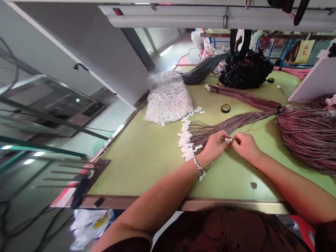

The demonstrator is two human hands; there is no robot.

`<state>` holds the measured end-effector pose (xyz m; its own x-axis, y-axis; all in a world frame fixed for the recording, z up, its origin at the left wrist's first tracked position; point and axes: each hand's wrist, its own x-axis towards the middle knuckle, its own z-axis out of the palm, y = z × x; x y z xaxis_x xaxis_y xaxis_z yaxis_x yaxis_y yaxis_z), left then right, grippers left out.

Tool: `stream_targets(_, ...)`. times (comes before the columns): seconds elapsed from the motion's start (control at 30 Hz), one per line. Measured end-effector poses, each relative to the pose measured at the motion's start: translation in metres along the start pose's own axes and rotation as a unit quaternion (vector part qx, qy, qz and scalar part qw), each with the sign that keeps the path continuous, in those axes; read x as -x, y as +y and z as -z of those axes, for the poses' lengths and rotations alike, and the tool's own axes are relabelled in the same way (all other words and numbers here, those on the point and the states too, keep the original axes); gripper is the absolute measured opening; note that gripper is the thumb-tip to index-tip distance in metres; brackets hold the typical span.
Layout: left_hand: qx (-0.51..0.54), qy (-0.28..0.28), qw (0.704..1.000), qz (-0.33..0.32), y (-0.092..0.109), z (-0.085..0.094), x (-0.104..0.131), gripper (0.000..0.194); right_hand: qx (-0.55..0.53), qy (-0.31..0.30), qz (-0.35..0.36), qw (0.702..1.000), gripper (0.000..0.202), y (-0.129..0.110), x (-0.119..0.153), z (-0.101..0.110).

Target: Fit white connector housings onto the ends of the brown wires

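Observation:
My left hand [215, 145] pinches a small white connector [228, 139] over the green table. Close beside it, my right hand [244, 144] has its fingers closed at the connector's right end; what they grip is too small to make out. Behind my hands runs a bundle of thin brown wires [231, 123]. Several white connectors [185, 138] sit at its left ends. A clear plastic bag [169, 98] full of white connectors lies farther back on the left.
The green table [126, 159] also bears a coiled wire bundle [307, 134] at the right, a black tape roll [225, 108], black wires [245, 70] at the back and a metal pronged rack [76, 173] at its left edge. A lamp bar [168, 16] hangs above.

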<state>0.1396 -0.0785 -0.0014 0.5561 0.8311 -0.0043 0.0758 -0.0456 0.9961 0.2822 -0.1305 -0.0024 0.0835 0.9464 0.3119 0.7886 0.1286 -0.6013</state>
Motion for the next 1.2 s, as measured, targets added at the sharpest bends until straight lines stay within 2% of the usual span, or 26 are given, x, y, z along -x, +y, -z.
stream_targets(0.13,0.037,-0.003,0.999,0.038,0.007,0.004,0.001,0.007,-0.039,-0.022,0.002,0.999,0.012,0.003,-0.001,0.006)
stream_targets(0.27,-0.016,0.015,0.997,0.076,0.022,0.029,0.009,0.009,-0.012,-0.042,0.087,0.995,0.02,0.002,0.0,0.019)
stream_targets(0.37,-0.066,0.062,0.994,0.067,0.04,0.054,0.019,0.01,0.012,0.026,0.132,0.991,0.034,0.004,-0.003,0.032)
stream_targets(0.43,-0.084,0.079,0.992,0.057,0.049,0.068,0.027,0.01,0.061,0.091,0.12,0.987,0.036,0.011,-0.011,0.036)
stream_targets(0.47,-0.096,0.08,0.99,0.058,0.051,0.074,0.031,0.009,0.094,0.101,0.113,0.984,0.037,0.016,-0.016,0.036)
stream_targets(0.5,-0.112,0.079,0.989,0.062,0.051,0.079,0.036,0.008,0.128,0.09,0.108,0.982,0.039,0.021,-0.021,0.034)
stream_targets(0.63,-0.229,0.087,0.968,0.062,0.034,0.097,0.057,0.002,0.244,-0.04,0.062,0.967,0.049,0.039,-0.033,0.011)
stream_targets(0.73,-0.323,0.071,0.943,0.034,0.024,0.109,0.072,0.007,0.288,-0.079,0.038,0.954,0.056,0.045,-0.03,-0.003)
stream_targets(0.83,-0.385,0.016,0.923,-0.016,0.033,0.117,0.077,0.013,0.295,-0.101,0.044,0.949,0.061,0.045,-0.025,-0.004)
stream_targets(0.9,-0.412,0.026,0.91,-0.042,0.046,0.119,0.067,0.02,0.291,-0.094,0.061,0.95,0.06,0.039,-0.023,0.001)
stream_targets(0.97,-0.431,0.078,0.897,-0.064,0.058,0.116,0.045,0.027,0.272,-0.073,0.101,0.954,0.059,0.026,-0.02,0.004)
stream_targets(1.07,-0.472,-0.014,0.876,-0.094,0.059,0.104,-0.002,0.04,0.209,-0.085,0.184,0.957,0.054,-0.003,-0.005,0.004)
stream_targets(1.13,-0.521,-0.087,0.849,-0.03,0.052,0.093,-0.032,0.05,0.181,-0.117,0.211,0.953,0.051,-0.023,0.01,0.0)
stream_targets(1.17,-0.548,-0.101,0.83,0.009,0.048,0.089,-0.043,0.049,0.172,-0.137,0.208,0.953,0.048,-0.032,0.018,-0.003)
stream_targets(1.2,-0.57,-0.092,0.816,0.031,0.044,0.084,-0.05,0.051,0.163,-0.157,0.195,0.955,0.044,-0.04,0.025,-0.005)
